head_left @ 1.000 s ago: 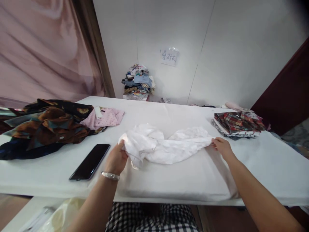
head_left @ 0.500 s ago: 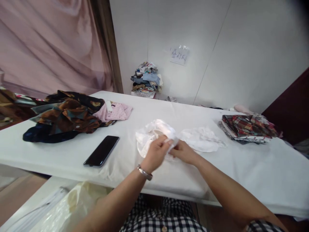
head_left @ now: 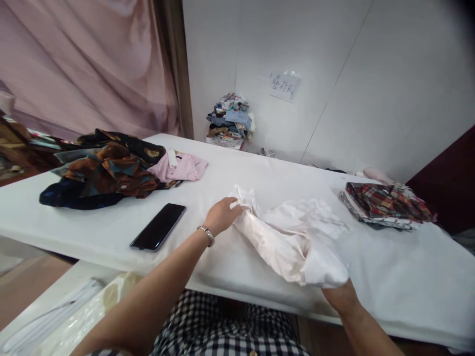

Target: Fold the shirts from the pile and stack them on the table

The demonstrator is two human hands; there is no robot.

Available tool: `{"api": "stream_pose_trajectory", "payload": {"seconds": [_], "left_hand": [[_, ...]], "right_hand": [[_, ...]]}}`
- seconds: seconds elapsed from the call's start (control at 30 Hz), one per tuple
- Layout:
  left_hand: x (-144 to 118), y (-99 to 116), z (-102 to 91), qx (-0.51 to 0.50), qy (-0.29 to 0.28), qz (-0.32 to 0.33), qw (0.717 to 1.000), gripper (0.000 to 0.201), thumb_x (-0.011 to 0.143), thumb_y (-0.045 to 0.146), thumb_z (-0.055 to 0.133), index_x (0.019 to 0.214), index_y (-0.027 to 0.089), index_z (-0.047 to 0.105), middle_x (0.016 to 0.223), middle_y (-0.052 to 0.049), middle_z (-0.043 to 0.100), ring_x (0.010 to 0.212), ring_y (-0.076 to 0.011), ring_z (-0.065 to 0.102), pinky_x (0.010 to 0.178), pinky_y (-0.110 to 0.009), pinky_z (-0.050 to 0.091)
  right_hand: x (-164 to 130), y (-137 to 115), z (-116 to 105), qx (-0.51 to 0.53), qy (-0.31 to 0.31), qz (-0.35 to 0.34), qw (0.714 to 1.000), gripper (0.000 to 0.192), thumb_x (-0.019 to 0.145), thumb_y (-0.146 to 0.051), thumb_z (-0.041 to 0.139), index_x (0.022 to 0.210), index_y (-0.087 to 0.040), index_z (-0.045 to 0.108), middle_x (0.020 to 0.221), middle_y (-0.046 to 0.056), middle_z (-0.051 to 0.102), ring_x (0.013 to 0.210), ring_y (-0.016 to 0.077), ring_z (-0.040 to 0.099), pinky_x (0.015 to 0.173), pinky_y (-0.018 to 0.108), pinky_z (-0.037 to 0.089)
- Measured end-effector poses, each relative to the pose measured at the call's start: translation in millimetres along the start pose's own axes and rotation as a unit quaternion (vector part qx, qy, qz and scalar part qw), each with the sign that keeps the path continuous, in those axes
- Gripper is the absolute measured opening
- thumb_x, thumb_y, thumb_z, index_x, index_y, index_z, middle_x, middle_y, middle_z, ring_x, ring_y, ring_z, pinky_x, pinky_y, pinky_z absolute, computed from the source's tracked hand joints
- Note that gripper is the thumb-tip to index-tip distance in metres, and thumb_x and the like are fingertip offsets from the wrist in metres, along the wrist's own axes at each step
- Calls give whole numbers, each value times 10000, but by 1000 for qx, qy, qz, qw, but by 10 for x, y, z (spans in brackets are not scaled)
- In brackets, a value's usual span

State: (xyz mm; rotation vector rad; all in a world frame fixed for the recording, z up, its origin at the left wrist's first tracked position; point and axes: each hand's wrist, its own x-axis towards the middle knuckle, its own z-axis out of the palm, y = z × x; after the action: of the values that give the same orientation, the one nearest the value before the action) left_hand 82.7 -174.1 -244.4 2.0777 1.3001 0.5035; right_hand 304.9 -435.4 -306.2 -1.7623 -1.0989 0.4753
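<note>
We pinched the crumpled white cotton garment (head_left: 293, 237) with our left hand (head_left: 221, 215) at ten o'clock and our right hand (head_left: 339, 297) at five o'clock, its fingers hidden beneath the cloth.

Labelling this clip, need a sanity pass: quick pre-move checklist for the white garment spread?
1. Left hand grips the crumpled white cloth garment at its far end: ok.
2. Right hand holds the near end at the white table's edge: ok, fingers hidden under cloth.
3. Garment flat: not ok, bunched.
4. Black smartphone apart from garment: ok.
5. Folded red plaid shirt stack apart from garment: ok.
</note>
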Motion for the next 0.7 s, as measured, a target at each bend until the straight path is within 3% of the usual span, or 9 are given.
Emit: {"api": "stream_pose_trajectory", "payload": {"seconds": [0.07, 0.13, 0.27, 0.33, 0.4, 0.5, 0.57, 0.63, 0.7], "left_hand": [[62, 38, 72, 38, -67, -5, 997, 665, 809, 664, 507, 1282, 202, 583, 1300, -125, 640, 1132, -311, 621, 914, -393, 471], [93, 68, 170, 60, -104, -14, 993, 691, 771, 708, 511, 1221, 194, 615, 1261, -143, 659, 1124, -340, 624, 885, -410, 478], [133, 60, 321, 69, -101, -8, 993, 406, 718, 520, 651, 910, 165, 697, 1076, -168, 718, 1043, -363, 650, 838, -404, 481], [182, 35, 321, 47, -98, -4, 994, 257, 733, 425, 641, 786, 178, 686, 968, -132, 738, 959, -319, 673, 783, -360, 489], [276, 32, 251, 14, -87, -3, 996, 228, 769, 402, 598, 725, 189, 667, 842, -83, 737, 833, -257, 682, 694, -308, 488], [521, 162, 28, -26, -49, 6, 998, 284, 803, 434, 554, 706, 184, 648, 733, -37, 700, 701, -197, 645, 595, -268, 452], [728, 372, -177, -56, -1, 30, 998, 312, 807, 462, 545, 741, 176, 650, 719, -19, 678, 677, -179, 615, 571, -260, 429], [927, 636, -399, -114, 81, 99, 985, 301, 802, 448, 550, 783, 170, 662, 717, -6, 665, 683, -168, 597, 582, -256, 429], [1092, 849, -608, -176, 185, 197, 947, 263, 794, 393, 561, 843, 164, 680, 776, -6, 682, 743, -165, 601, 655, -258, 458]], "right_hand": [[-95, 98, -35, -9, 45, -11, 999, 364, 624, -581, 633, 943, -452, 752, 931, 87, 757, 1110, 432, 635, 990, 572, 488], [-142, 139, -81, -13, 60, -37, 997, 335, 605, -531, 681, 930, -491, 750, 932, 51, 762, 1116, 426, 632, 979, 564, 496], [-140, 109, -172, -11, 73, -83, 994, 303, 640, -455, 689, 930, -511, 753, 892, 13, 769, 1114, 394, 640, 988, 534, 496], [-109, 61, -189, -7, 68, -92, 993, 279, 634, -427, 707, 899, -492, 766, 875, 10, 771, 1086, 388, 657, 977, 525, 506], [-54, -5, -192, 13, 70, -88, 994, 276, 634, -402, 725, 897, -467, 774, 885, 10, 775, 1067, 380, 669, 960, 518, 520], [81, -149, -210, 51, 81, -87, 992, 269, 657, -373, 733, 917, -414, 787, 914, 21, 778, 1063, 372, 676, 963, 516, 521], [190, -274, -231, 66, 89, -109, 988, 276, 682, -353, 731, 950, -385, 788, 958, 28, 776, 1083, 362, 670, 996, 510, 500], [284, -421, -222, 72, 80, -142, 984, 295, 702, -339, 732, 991, -375, 783, 1016, 26, 769, 1106, 346, 663, 1038, 499, 466], [346, -588, -141, 72, 24, -159, 984, 332, 708, -356, 740, 1039, -377, 772, 1083, 19, 754, 1133, 331, 652, 1068, 486, 436]]}}
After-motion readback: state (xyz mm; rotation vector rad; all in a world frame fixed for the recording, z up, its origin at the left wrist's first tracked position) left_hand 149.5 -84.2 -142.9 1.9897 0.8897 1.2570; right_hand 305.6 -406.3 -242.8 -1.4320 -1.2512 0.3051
